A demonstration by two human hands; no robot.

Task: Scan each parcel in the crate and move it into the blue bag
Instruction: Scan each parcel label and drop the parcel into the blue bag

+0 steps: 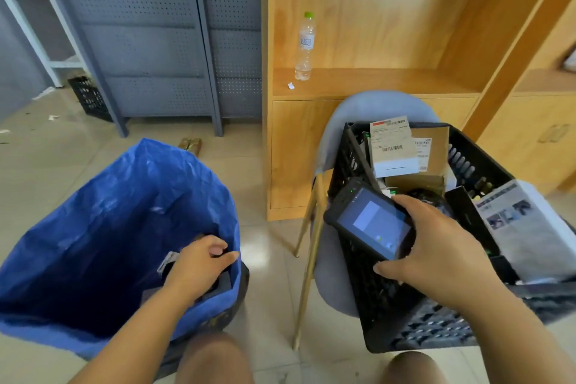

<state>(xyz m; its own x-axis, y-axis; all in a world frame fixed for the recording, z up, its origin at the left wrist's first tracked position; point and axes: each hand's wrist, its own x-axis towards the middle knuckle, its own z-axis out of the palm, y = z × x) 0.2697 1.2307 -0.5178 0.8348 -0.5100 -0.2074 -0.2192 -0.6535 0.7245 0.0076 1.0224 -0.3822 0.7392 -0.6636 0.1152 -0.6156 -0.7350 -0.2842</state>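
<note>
Dark parcel [170, 262] in the blue bag [93, 212] largely hidden beneath the left hand [199, 265]; label print on the crate's white box [393, 146] illegible; grey mailer [526, 227] cut off at the right edge.

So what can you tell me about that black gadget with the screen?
The handheld scanner is a chunky black device, seemingly rubber-edged plastic, with a lit bluish screen showing a pale rectangle and a small green light near its top corner. The right hand grips its lower end, fingers wrapped around the sides, holding it tilted, screen up, over the near left part of the black crate. Its underside is hidden.
</note>
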